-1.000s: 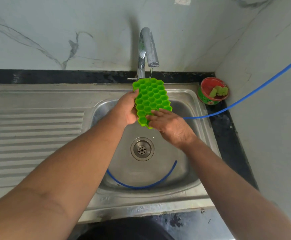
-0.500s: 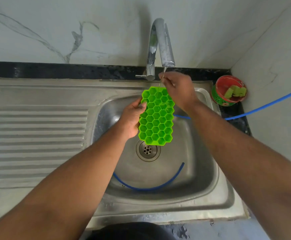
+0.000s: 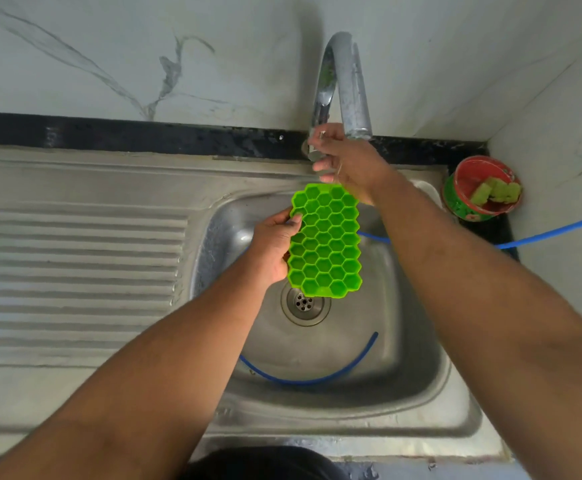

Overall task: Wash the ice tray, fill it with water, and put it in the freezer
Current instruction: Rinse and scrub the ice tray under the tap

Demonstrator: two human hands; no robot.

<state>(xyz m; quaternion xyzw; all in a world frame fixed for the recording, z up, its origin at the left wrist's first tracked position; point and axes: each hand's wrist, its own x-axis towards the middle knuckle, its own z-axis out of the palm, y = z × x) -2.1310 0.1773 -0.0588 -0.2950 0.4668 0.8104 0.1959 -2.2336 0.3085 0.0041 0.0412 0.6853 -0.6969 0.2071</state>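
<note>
A bright green honeycomb ice tray [image 3: 326, 240] hangs over the steel sink basin [image 3: 403, 341], cells facing up toward me. My left hand [image 3: 274, 245] grips its left edge, thumb on top. My right hand [image 3: 343, 161] is behind the tray at the base of the chrome tap [image 3: 346, 84], fingers closed around the tap's handle. I see no water stream from the spout.
A ribbed steel draining board [image 3: 74, 265] lies left of the basin. A blue hose [image 3: 317, 375] curls inside the basin and runs off to the right. A red and green bowl [image 3: 469, 202] holding sponge pieces stands in the right corner by the wall.
My right hand left the tray's near end and rose to the tap's handle. The thin water stream seen earlier is gone. The tray now sits lower, held by my left hand alone.
</note>
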